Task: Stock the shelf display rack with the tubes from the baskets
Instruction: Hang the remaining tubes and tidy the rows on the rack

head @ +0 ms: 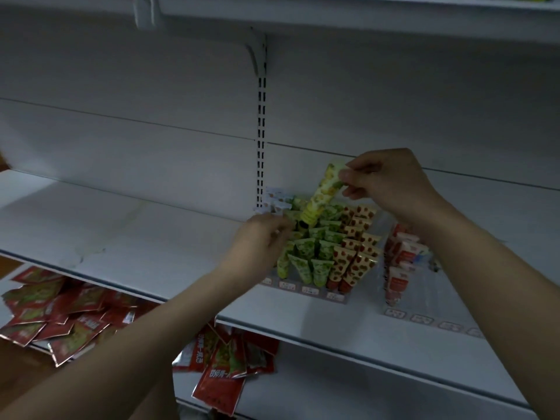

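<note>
Head view, looking forward and down at a white shop shelf (151, 237) in dim light. My right hand (391, 183) pinches the flat crimped end of a green and cream tube (322, 192) between thumb and fingertips. The tube hangs tilted, its dark cap pointing down and left, just above the display rack (306, 291). My left hand (260, 241) sits at the rack's left side with its fingers curled close to the tube's cap; whether they hold anything I cannot tell, as the fingertips are blurred.

The rack stands on the shelf near the back wall, beside the slotted upright (261, 116). It holds rows of green tubes (306, 253) standing cap down, with red and cream tubes (353, 262) in rows just to their right. Small white tubes (277, 201) fill the back left corner.

To the right, well apart, a second rack (424, 319) carries a few white and red tubes (397, 277) along its left side. The shelf to the left of the display rack is bare white surface up to its front edge. Below, red packets (60, 310) lie scattered on the lower shelf.
</note>
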The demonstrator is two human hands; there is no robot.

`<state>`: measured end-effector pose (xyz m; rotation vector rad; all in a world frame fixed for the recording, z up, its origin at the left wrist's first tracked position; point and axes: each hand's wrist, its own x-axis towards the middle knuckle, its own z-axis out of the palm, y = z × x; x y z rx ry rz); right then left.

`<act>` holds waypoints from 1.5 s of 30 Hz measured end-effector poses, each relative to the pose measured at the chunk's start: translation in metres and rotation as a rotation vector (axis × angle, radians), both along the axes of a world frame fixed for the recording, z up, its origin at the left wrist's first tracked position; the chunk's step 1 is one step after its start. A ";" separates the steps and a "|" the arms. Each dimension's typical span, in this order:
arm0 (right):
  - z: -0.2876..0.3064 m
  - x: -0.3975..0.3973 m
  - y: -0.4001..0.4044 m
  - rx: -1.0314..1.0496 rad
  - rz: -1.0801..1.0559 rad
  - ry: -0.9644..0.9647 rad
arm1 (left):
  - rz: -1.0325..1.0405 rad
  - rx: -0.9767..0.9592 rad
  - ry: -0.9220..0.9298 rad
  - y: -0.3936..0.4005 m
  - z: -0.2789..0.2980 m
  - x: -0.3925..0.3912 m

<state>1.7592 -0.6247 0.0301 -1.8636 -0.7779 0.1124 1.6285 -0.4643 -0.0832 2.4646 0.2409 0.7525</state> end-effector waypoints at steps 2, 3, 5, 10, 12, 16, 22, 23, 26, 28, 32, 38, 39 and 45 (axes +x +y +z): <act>0.000 0.003 -0.003 0.001 -0.025 0.000 | -0.056 0.213 -0.004 0.002 -0.008 0.003; 0.000 0.003 -0.003 -0.005 -0.028 0.004 | -0.061 0.258 -0.014 0.005 -0.009 0.006; -0.002 0.002 -0.003 -0.037 -0.013 0.010 | -0.063 0.285 -0.020 0.011 -0.008 0.015; -0.008 -0.001 0.004 -0.127 -0.027 -0.060 | -0.094 0.331 0.070 0.011 -0.006 0.027; -0.008 -0.001 0.006 -0.118 -0.039 -0.068 | -0.080 0.348 0.075 0.006 -0.009 0.028; -0.008 0.002 0.010 -0.100 -0.055 -0.061 | -0.024 0.329 0.134 0.001 -0.009 0.034; -0.008 0.004 0.010 -0.072 -0.083 -0.059 | -0.078 0.391 0.102 -0.006 -0.012 0.044; -0.009 0.005 0.010 -0.066 -0.089 -0.056 | -0.097 0.387 0.087 -0.008 -0.010 0.044; -0.010 0.005 0.009 -0.066 -0.093 -0.051 | -0.151 0.338 0.077 -0.008 -0.006 0.043; -0.010 0.004 0.008 -0.069 -0.092 -0.052 | -0.192 0.321 0.050 -0.004 -0.001 0.038; -0.008 0.002 0.006 -0.065 -0.082 -0.040 | -0.253 0.398 0.018 0.008 0.001 0.016; -0.007 -0.002 0.004 -0.071 -0.071 -0.043 | -0.289 0.504 0.182 0.009 -0.008 0.008; -0.007 -0.003 0.005 -0.071 -0.068 -0.044 | -0.282 0.500 0.173 0.008 -0.010 0.011; -0.007 -0.007 0.002 -0.107 -0.053 -0.088 | -0.237 0.241 0.087 -0.010 -0.013 0.027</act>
